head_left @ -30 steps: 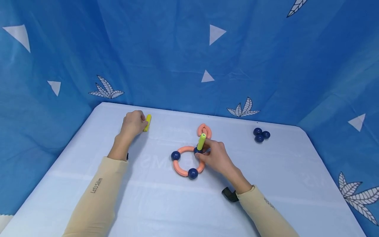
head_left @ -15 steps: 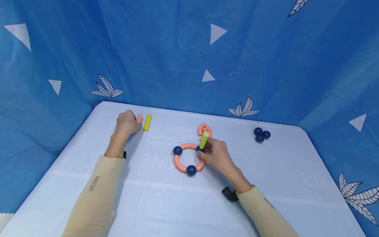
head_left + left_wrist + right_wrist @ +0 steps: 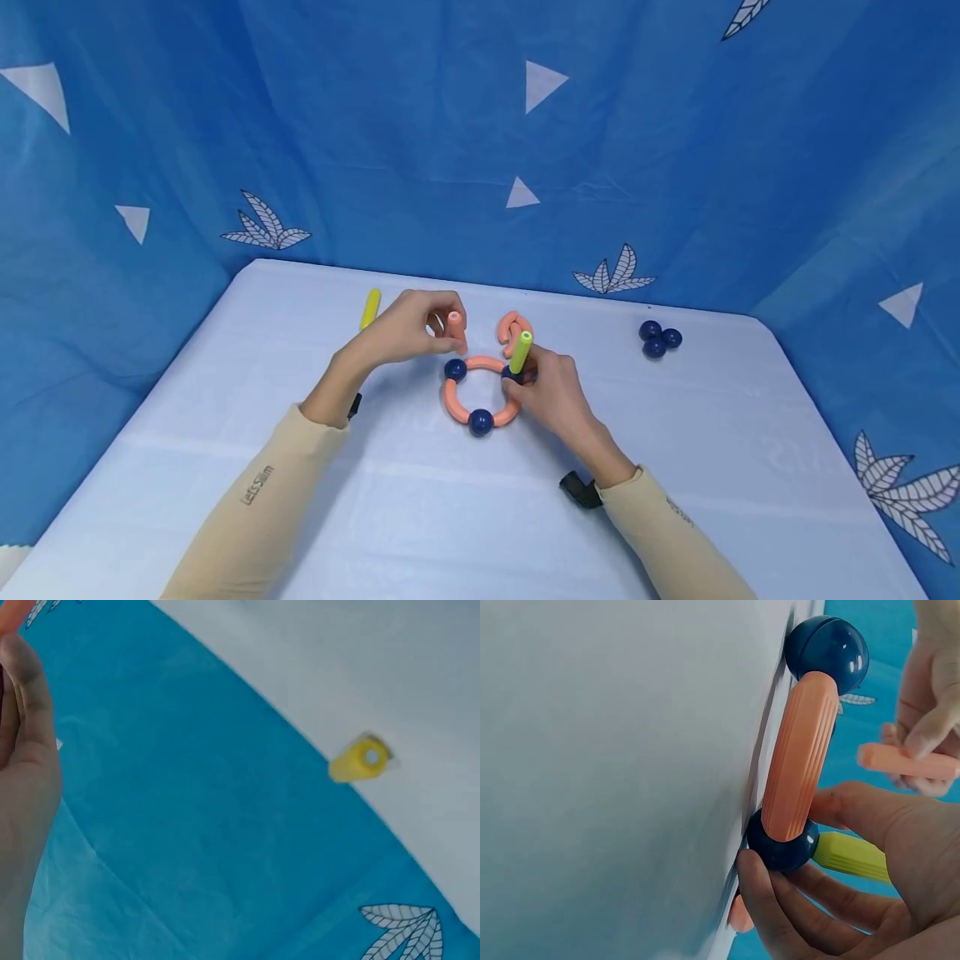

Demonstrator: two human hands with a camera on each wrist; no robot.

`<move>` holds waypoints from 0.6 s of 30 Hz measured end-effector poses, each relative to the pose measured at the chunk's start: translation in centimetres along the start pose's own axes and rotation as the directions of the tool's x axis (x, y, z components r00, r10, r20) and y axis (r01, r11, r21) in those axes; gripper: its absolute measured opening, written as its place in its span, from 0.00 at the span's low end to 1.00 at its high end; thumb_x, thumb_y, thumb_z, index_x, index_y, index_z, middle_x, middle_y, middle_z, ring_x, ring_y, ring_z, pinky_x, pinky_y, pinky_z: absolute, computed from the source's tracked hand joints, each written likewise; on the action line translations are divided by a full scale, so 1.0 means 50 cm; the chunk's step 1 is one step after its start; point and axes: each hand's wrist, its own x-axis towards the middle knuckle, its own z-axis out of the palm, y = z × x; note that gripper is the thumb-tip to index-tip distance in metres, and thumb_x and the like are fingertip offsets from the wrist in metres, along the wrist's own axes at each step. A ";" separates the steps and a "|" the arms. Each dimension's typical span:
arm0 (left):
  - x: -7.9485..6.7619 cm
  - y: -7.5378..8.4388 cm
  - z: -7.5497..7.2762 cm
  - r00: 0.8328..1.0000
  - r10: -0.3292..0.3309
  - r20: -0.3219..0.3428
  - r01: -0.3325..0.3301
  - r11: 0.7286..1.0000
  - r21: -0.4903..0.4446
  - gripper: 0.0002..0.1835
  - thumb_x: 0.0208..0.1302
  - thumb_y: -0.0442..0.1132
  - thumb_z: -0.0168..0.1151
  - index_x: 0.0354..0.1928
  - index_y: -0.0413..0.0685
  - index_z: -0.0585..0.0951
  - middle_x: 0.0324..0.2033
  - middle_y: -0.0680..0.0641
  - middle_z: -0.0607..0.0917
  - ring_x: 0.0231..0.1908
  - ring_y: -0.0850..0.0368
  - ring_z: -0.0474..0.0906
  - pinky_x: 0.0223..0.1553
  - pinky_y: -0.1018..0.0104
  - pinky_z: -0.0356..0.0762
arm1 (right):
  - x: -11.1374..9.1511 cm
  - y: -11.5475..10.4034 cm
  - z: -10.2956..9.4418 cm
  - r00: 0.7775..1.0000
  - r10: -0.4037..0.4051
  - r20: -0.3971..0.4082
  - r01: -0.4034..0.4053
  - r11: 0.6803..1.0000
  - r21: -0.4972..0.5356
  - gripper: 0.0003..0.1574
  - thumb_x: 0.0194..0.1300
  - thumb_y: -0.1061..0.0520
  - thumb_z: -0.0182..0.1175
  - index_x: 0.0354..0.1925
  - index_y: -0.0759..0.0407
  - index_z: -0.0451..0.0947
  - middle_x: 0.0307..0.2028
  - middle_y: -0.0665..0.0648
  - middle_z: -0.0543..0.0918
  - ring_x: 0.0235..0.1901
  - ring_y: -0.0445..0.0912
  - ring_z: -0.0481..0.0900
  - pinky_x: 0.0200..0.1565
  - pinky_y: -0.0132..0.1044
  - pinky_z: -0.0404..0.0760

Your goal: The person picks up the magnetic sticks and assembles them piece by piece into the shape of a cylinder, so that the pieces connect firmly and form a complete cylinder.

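Coral stick in my left grip, navy ball in my right grip

I pinch the stick between thumb and fingers, the gap narrowed down to its thickness, and it hangs clear of the tabletop, near the far-left part of a ring but apart from it. That ring lies flat, three navy balls linked by three curved coral rods. My right grip is curled around the ball at its far right, fingertips on both sides of it. A lime-green stick rises from that same ball and shows above my fingers.

Just beyond the ring sits a small cluster of curved coral pieces; the green stick overlaps them, so I cannot tell how many. A yellow stick lies toward the far left, its near end hidden behind my left grip. Three loose navy balls sit bunched together at the far right. Beige sleeves cover my forearms, and blue cloth printed with white triangles and leaves hangs behind.
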 end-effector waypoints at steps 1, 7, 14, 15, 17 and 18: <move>-0.001 0.002 0.001 1.000 0.003 0.016 -0.003 1.000 0.009 0.12 0.60 0.32 0.76 0.41 0.53 0.83 0.31 0.56 0.87 0.38 0.58 0.84 0.45 0.60 0.84 | 0.001 0.000 0.001 1.000 -0.001 -0.003 0.001 1.000 0.000 0.16 0.62 0.57 0.76 0.45 0.59 0.84 0.32 0.54 0.88 0.33 0.44 0.81 0.37 0.38 0.82; 0.003 -0.020 0.021 0.983 -0.059 0.173 0.054 0.998 0.038 0.09 0.62 0.31 0.75 0.36 0.52 0.84 0.32 0.54 0.86 0.35 0.58 0.81 0.43 0.62 0.82 | 0.002 0.000 0.001 1.000 -0.017 -0.006 0.017 1.000 0.003 0.15 0.61 0.58 0.75 0.44 0.59 0.84 0.32 0.53 0.87 0.33 0.44 0.80 0.36 0.37 0.80; 0.000 -0.036 0.033 0.961 -0.157 0.230 0.150 0.988 0.044 0.10 0.60 0.33 0.79 0.40 0.49 0.86 0.35 0.51 0.87 0.36 0.53 0.81 0.39 0.62 0.80 | 0.005 0.002 -0.010 0.997 0.000 0.079 -0.002 1.000 0.024 0.17 0.63 0.56 0.76 0.47 0.59 0.83 0.32 0.53 0.84 0.33 0.45 0.78 0.34 0.37 0.79; 0.000 -0.038 0.034 0.959 -0.164 0.232 0.158 0.986 0.046 0.11 0.60 0.33 0.79 0.41 0.49 0.86 0.35 0.50 0.87 0.35 0.53 0.81 0.38 0.62 0.80 | 0.006 0.002 -0.015 0.994 0.007 0.108 -0.010 1.000 0.029 0.18 0.63 0.55 0.77 0.47 0.59 0.83 0.32 0.53 0.84 0.33 0.46 0.78 0.34 0.37 0.78; 0.000 -0.042 0.035 0.958 -0.170 0.232 0.162 0.985 0.050 0.11 0.60 0.34 0.79 0.42 0.49 0.87 0.36 0.50 0.87 0.36 0.53 0.81 0.38 0.62 0.79 | 0.009 0.005 -0.025 0.984 0.011 0.178 -0.018 0.999 0.038 0.18 0.64 0.54 0.77 0.48 0.59 0.83 0.33 0.53 0.83 0.34 0.46 0.78 0.34 0.37 0.78; 0.000 -0.044 0.035 0.958 -0.174 0.226 0.167 0.985 0.052 0.11 0.60 0.34 0.79 0.42 0.49 0.87 0.36 0.50 0.87 0.36 0.53 0.81 0.39 0.62 0.79 | 0.011 0.005 -0.032 0.976 0.007 0.215 -0.015 0.999 0.035 0.18 0.64 0.53 0.77 0.48 0.59 0.84 0.34 0.52 0.84 0.35 0.46 0.79 0.35 0.37 0.78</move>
